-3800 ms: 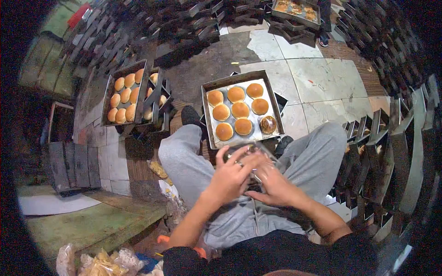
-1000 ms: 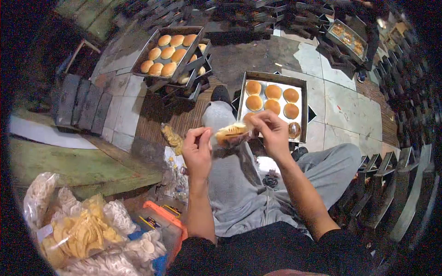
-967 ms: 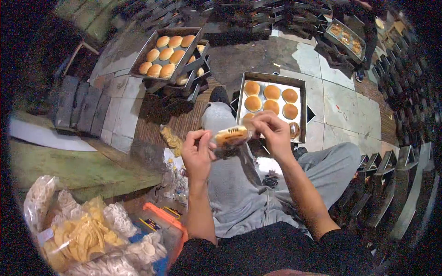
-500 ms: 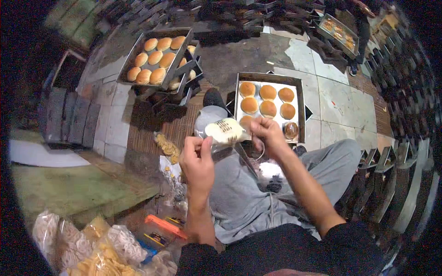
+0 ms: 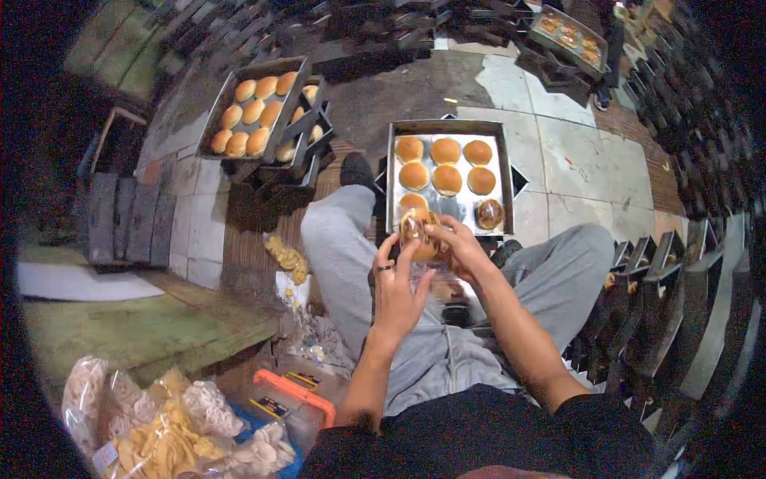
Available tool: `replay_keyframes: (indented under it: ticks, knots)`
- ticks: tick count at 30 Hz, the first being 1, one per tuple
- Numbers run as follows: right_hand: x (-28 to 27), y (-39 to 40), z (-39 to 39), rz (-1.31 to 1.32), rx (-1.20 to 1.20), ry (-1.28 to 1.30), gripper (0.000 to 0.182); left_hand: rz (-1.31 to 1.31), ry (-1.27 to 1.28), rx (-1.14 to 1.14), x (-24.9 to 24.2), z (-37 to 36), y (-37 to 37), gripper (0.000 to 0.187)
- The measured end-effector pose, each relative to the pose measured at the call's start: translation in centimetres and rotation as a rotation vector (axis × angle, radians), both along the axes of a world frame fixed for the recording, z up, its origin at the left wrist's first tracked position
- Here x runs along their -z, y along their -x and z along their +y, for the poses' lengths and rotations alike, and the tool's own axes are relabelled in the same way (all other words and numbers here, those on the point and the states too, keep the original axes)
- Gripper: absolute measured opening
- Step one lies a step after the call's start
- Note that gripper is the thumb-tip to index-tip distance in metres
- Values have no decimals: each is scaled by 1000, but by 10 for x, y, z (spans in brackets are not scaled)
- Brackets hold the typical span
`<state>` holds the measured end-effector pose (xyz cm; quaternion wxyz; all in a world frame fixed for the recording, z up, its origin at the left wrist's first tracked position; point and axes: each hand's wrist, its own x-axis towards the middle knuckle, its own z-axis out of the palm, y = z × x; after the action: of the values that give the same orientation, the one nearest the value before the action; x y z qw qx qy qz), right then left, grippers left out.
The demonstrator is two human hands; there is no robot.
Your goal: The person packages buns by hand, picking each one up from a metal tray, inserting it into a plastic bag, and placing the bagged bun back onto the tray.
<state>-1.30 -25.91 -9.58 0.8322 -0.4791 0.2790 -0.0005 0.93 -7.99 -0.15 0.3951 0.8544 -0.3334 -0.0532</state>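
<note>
I hold a bun in a clear plastic wrapper (image 5: 419,233) over my lap, just in front of the near edge of a metal tray (image 5: 392,172). My right hand (image 5: 459,249) grips it from the right. My left hand (image 5: 396,286) presses against it from below, fingers spread, a ring on one finger. The tray rests on the floor between my feet and carries several golden buns (image 5: 446,179) plus one wrapped bun (image 5: 489,213) at its near right corner.
A second tray of buns (image 5: 249,116) sits on stacked empty pans at the upper left. Bags of crackers (image 5: 171,431) and an orange-handled box (image 5: 289,396) lie at my lower left. Empty pans (image 5: 678,295) line the right side. A far tray (image 5: 568,36) stands at the top right.
The wrapped bun has come down from chest height at the left toward the tray's near edge. Both hands closed in around it, and my view swung slightly right.
</note>
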Motion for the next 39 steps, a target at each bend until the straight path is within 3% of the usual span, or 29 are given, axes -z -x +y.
replay_keyframes:
  ticks: [2,3,4,5,6,8,9,10,11,13,14,18,21,23,27,29,31,33,34,37,39]
  knots:
    - [51,-8,-32,83,34,57,67,124,49,-8,-2,-9,-2,49]
    - [33,-6,-41,216,104,65,71,135,49,5,-3,-11,-3,49]
    - [102,0,-76,229,116,62,71,141,32,11,-4,-12,-6,47]
    - [172,9,-84,330,130,1019,63,143,18,19,-4,-12,-9,45]
    - [156,22,-91,339,143,1023,63,45,19,55,3,-11,-13,40]
    - [86,57,-88,597,-247,1308,50,178,-9,114,16,-6,-21,36]
    - [69,60,-75,514,-142,1276,42,311,-45,160,24,-3,-22,33]
    - [49,58,-56,430,-39,1245,34,277,-109,157,32,-3,-22,23]
    - [8,59,-34,356,-128,1127,29,287,-102,160,42,-6,-21,23]
    - [-16,77,9,184,-302,1261,20,197,-355,305,57,-12,-18,21]
    - [-8,91,26,167,-453,1349,12,316,-233,334,59,-13,-16,21]
    - [-10,105,55,10,-529,1545,26,417,-351,438,57,-13,-21,24]
    - [-39,97,57,23,-380,1522,33,320,-215,438,51,-7,-23,28]
    - [-35,107,53,103,-496,1194,40,587,-455,437,44,-7,-29,33]
    - [-25,110,22,1,-570,939,29,638,-341,465,44,-10,-23,34]
    - [-66,84,-12,-118,-399,1171,18,468,1,379,47,-12,-13,32]
    - [-127,70,-27,-42,-349,1028,21,459,-14,509,52,-9,-21,31]
    - [-138,78,-24,-27,-426,1029,22,90,-129,404,41,-12,-29,27]
    - [-140,81,-24,-1,-508,1037,23,5,-112,441,27,-17,-36,23]
    - [-133,98,-10,-287,-392,1159,44,-270,-109,542,9,-31,-39,26]
    - [-118,110,-2,-312,-389,1128,53,-329,-166,547,0,-33,-31,30]
